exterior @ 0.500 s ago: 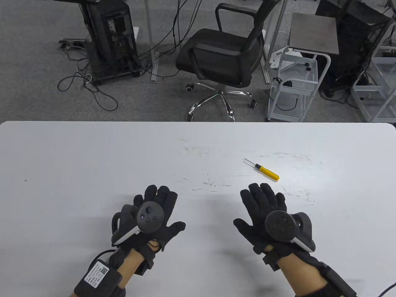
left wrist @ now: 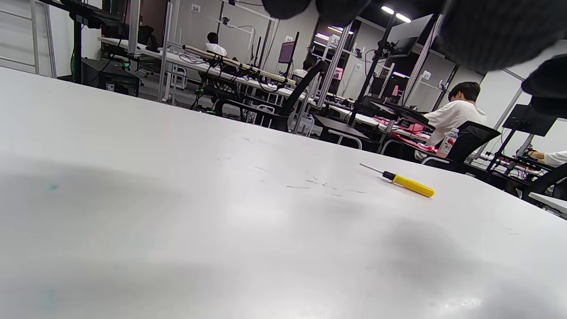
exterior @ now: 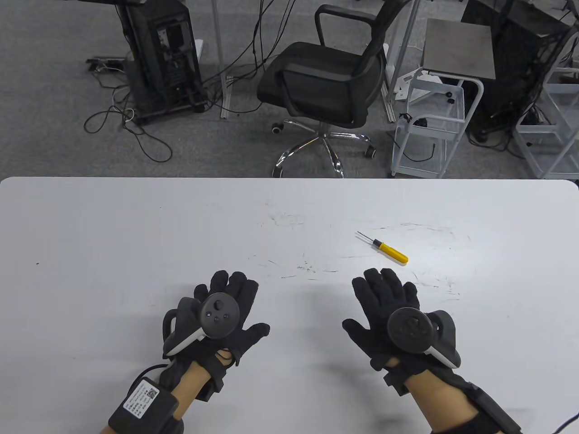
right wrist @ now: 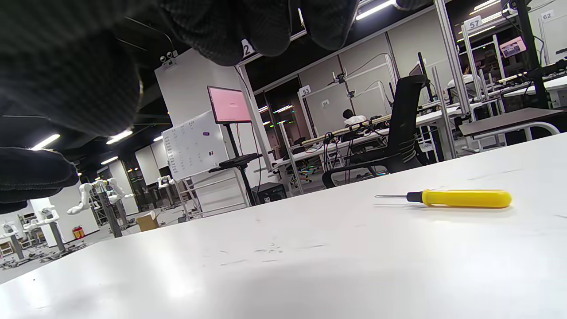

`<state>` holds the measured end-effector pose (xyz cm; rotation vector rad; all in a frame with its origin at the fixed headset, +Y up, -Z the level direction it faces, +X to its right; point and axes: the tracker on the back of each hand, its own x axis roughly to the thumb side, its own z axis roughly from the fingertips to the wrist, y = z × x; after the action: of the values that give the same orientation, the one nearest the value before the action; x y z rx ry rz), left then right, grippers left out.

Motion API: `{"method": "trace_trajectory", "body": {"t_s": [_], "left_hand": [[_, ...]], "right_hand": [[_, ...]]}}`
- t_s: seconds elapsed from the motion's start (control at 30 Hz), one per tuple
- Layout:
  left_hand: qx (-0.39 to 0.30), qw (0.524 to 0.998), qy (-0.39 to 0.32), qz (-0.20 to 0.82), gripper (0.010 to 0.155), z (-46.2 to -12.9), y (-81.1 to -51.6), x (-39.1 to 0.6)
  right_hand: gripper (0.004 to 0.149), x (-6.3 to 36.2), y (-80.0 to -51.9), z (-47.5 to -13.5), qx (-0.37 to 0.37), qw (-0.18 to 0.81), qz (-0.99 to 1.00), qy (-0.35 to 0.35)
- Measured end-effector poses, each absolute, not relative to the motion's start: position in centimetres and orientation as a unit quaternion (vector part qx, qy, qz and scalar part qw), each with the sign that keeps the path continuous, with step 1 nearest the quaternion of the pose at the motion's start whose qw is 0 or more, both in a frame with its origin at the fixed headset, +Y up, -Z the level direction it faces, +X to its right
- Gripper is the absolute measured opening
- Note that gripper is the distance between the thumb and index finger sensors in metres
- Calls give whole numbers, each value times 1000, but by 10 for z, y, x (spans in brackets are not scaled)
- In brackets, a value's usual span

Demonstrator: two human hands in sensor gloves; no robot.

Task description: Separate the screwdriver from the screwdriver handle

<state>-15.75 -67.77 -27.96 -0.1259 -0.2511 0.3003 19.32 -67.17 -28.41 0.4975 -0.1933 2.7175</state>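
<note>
While both hands lie flat and spread on the white desk (exterior: 90,235), gripping nothing, the yellow-handled screwdriver (exterior: 390,252) rests just beyond the right hand (exterior: 384,312), its thin metal shaft (exterior: 366,238) pointing up-left, still seated in the handle. Farther away, the left hand (exterior: 228,312) sits palm-down. Numbered signs "53" and "57" hang in the background of the right wrist view.
</note>
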Motion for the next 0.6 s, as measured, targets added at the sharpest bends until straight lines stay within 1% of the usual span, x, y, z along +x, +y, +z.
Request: {"method": "trace_trajectory", "body": {"t_s": [0.17, 0.27, 0.33, 0.4, 0.53, 0.6], "left_hand": [[-64, 979, -124, 152, 88, -280, -678, -158], [-65, 979, -121, 150, 88, -281, -678, -159], [-65, 979, -121, 152, 88, -281, -678, -160], [-65, 979, -121, 152, 88, -281, -678, -160], [-67, 979, -119, 152, 87, -282, -678, -162], [-67, 979, -118, 153, 87, -283, -678, -163]], "right_hand": [[80, 197, -673, -291, 165, 191, 965, -69], [78, 206, -675, -305, 128, 214, 968, -33], [76, 212, -675, -317, 109, 207, 972, -34], [74, 220, -676, -331, 90, 201, 974, -46], [71, 237, -686, -372, 28, 189, 981, -29], [69, 241, -692, -387, 13, 182, 983, -22]]}}
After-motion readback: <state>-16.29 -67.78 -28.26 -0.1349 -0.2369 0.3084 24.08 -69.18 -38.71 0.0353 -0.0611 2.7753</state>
